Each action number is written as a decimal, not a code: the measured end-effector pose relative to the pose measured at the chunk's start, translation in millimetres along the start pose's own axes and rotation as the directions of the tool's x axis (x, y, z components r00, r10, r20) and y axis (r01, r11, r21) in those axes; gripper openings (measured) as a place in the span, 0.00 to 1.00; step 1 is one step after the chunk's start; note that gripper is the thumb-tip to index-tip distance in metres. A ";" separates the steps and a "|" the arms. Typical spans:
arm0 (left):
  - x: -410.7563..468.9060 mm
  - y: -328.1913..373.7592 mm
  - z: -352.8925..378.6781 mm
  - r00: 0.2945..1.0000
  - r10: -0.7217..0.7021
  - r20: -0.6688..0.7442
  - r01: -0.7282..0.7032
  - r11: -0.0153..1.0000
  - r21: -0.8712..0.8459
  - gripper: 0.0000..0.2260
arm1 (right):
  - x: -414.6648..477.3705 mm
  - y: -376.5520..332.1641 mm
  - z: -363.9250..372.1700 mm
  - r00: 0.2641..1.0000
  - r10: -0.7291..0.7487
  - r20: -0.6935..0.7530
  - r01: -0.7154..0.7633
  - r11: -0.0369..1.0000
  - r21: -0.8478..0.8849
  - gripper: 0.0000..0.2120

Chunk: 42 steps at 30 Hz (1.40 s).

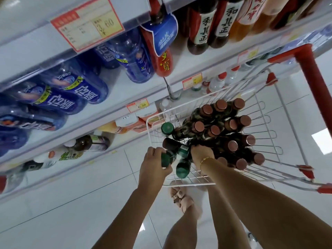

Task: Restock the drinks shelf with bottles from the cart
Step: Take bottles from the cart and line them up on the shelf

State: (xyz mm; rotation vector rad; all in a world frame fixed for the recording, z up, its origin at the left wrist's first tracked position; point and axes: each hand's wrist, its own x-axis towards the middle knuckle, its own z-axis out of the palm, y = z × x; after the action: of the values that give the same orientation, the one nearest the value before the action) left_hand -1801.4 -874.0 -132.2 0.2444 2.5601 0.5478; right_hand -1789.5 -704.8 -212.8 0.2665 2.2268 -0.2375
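1. Currently both hands are down in the cart basket (190,185), which stands just beside the drinks shelf (125,90). Likely parked there to keep the carry short.
2. Left hand (155,164): fingers wrapped round the cap end of a green-capped bottle (166,159) at the basket's near-left corner. Gripping at the neck looks meant for pulling it straight up past the rim.
3. Right hand (201,152): in the basket just beside the left one, among the bottles. Its fingers are hidden behind the knuckles and the bottles, so I can't tell if they grasp anything.
4. Task stock is all in the basket. The held bottle is not yet clear of the rim.
5. Green caps visible: 3.
   - one held
   - second green cap (182,170) at the near edge
   - third green cap (167,128) at the far-left corner
   - one more dark bottle (169,142) between them, cap hidden
6. Brown-capped bottles (214,131): I count 12 caps, packed across the middle and right side. More may sit underneath.
7. Green ones are grouped along the left edge, nearest the shelf, so probably they go first.
8. Blue bottles (75,90) on the shelf are too blurred to count.
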 end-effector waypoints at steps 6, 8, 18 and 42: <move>-10.0 -4.7 -16.1 1.000 0.013 -0.024 -0.015 0.997 -0.082 0.19 | 6.1 -11.1 8.0 0.998 0.061 0.032 -0.060 0.998 -0.016 0.20; -10.3 -3.1 -21.1 0.999 0.012 -0.042 -0.017 0.994 -0.108 0.19 | 3.4 -13.2 6.2 0.997 0.064 0.039 -0.063 0.998 -0.015 0.25; -57.6 16.6 -108.6 0.940 -0.150 -0.307 0.029 0.930 -0.366 0.17 | -87.8 -20.7 -75.7 0.984 -0.001 -0.181 0.031 0.986 0.162 0.25; -230.6 193.9 -515.4 0.228 0.273 -0.935 -0.668 0.742 0.054 0.19 | -509.3 -8.1 -451.5 0.095 -0.244 -0.965 0.847 0.529 -0.050 0.13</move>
State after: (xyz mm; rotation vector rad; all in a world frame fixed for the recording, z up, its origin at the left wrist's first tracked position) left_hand -1855.7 -933.8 459.4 0.8499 3.2828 1.8840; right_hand -1817.6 -650.1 465.1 -0.4198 3.2600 -1.6150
